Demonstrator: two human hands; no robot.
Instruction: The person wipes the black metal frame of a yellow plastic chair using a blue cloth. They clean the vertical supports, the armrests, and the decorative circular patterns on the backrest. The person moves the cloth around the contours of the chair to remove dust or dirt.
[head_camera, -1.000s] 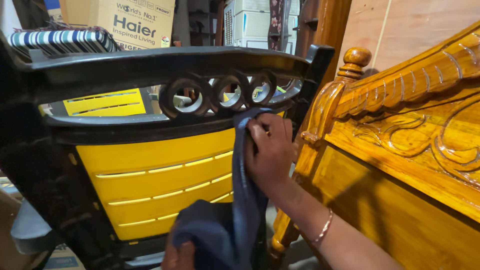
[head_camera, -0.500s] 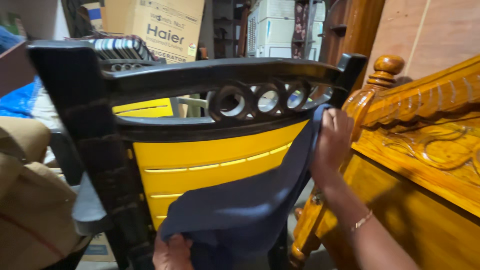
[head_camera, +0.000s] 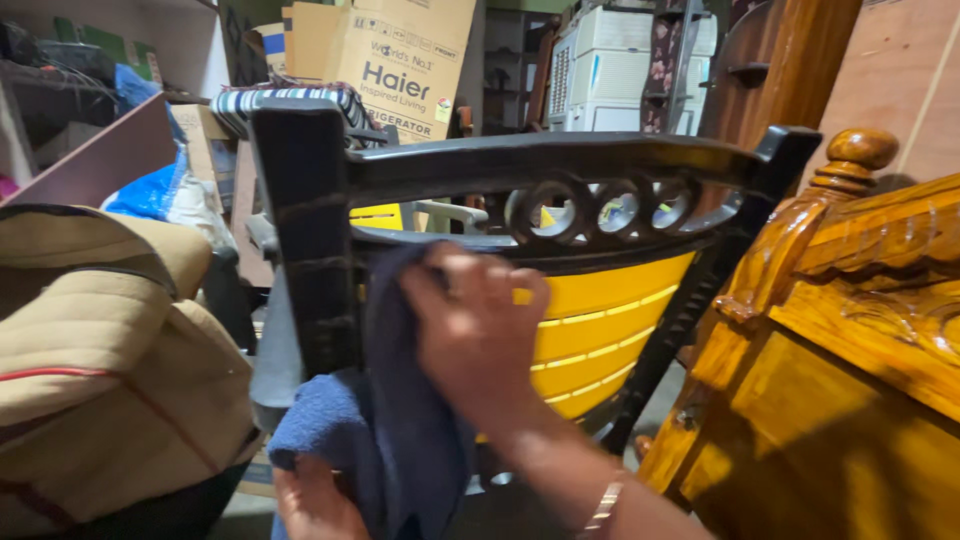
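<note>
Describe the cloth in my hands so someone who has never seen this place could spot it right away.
Find the black chair frame with the yellow slatted back in the middle of the view. The dark blue cloth hangs by its left post, with the right hand pressing it to the frame and the left hand gripping its lower end. It is the only soft, dark blue thing among wood, plastic and cardboard.
</note>
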